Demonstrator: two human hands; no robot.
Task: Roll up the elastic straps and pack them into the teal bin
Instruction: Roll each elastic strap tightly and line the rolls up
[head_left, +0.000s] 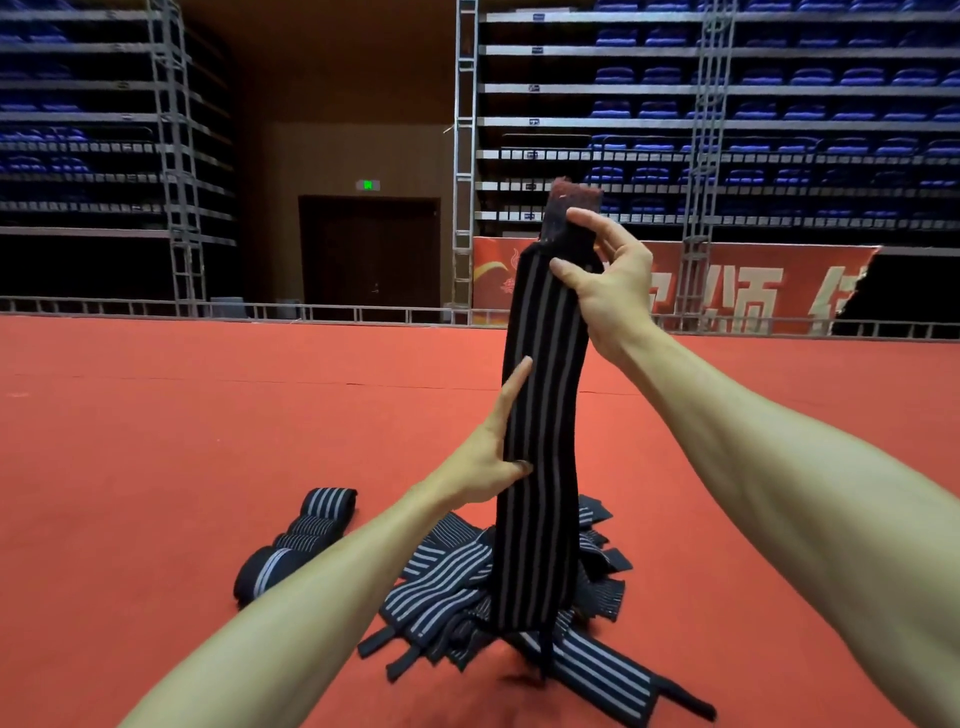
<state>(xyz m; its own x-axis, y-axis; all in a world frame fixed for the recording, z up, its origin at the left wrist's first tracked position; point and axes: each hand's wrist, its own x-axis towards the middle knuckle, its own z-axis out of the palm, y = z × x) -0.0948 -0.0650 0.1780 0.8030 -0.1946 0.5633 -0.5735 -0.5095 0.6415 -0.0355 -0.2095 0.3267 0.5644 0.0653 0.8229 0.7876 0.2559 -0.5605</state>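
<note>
So there's one long black elastic strap with grey stripes (540, 415) held up pretty much vertical in front of the camera. The right hand (608, 280) pinches it near the top, thumb on the front and fingers curled round the back, just under the fuzzy fastener end. The left hand (488, 452) grips the strap's left edge lower down, thumb pressed on the front, index finger lying along the side. The bottom end hangs into a pile of loose striped straps (452, 587) on the red carpeted floor (156, 441). Left of the pile sit three rolled-up striped straps (296, 540) in a row, touching each other.
</note>
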